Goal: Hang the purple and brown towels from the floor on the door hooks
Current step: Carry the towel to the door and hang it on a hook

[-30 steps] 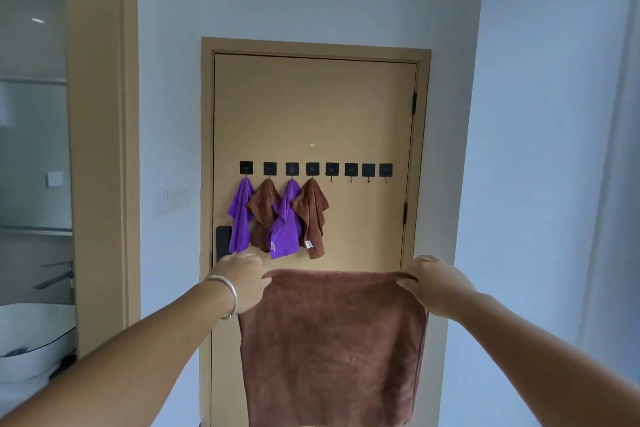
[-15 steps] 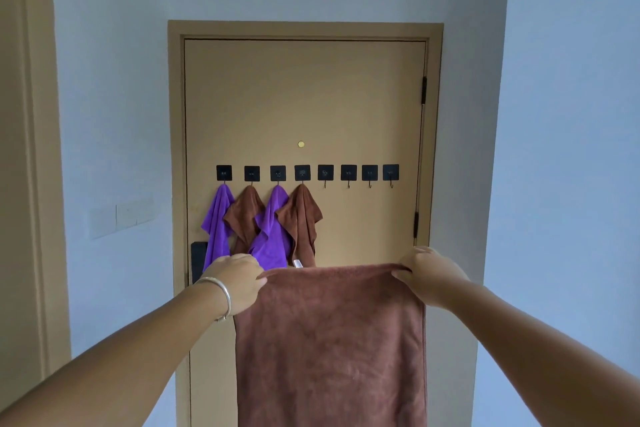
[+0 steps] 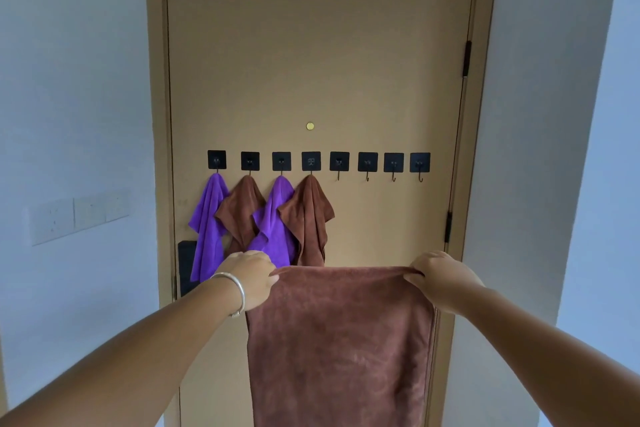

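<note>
Your left hand [image 3: 251, 279] & right hand [image 3: 441, 276] each pinch a top corner of the soft brown terry towel [image 3: 341, 347]. It is light, floppy. Bunch one corner for the free black hook [image 3: 339, 166] right of the hung towels.

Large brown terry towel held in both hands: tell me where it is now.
In the head view the large brown terry towel hangs low centre before the tan door, its top corners pinched by the left hand and right hand.

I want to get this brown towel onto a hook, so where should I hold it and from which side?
Regrip the held towel at the middle of its top edge, pinching from above. It hangs flat and wide between the left hand and right hand, so a bunched midpoint should likely catch a free hook best, as on the hung towels.
</note>
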